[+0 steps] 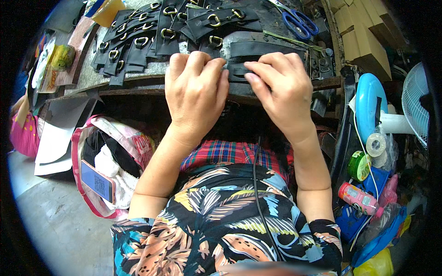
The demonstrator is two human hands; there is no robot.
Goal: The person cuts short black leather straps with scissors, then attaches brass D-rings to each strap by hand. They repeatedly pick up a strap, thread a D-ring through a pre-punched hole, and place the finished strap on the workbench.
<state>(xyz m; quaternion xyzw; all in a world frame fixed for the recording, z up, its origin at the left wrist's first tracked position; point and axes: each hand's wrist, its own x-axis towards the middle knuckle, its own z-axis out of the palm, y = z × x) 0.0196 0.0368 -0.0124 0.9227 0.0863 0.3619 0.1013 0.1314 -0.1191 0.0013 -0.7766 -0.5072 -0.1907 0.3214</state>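
My left hand (195, 89) and my right hand (278, 87) meet at the near edge of the workbench (138, 83). Both pinch a small black strap piece (237, 71) between their fingertips. Just beyond the fingers lies a longer black strap (267, 48). Farther back, several black straps with brass buckles (138, 43) are fanned out in overlapping rows across the bench. More buckled straps (214, 20) lie at the back centre.
Blue-handled scissors (299, 23) lie at the back right of the bench. Cardboard boxes (363, 41) and a white fan (416, 106) stand on the right, above tape rolls (375, 145) and a pink bottle (359, 198). A bag with a phone (97, 181) sits at the lower left.
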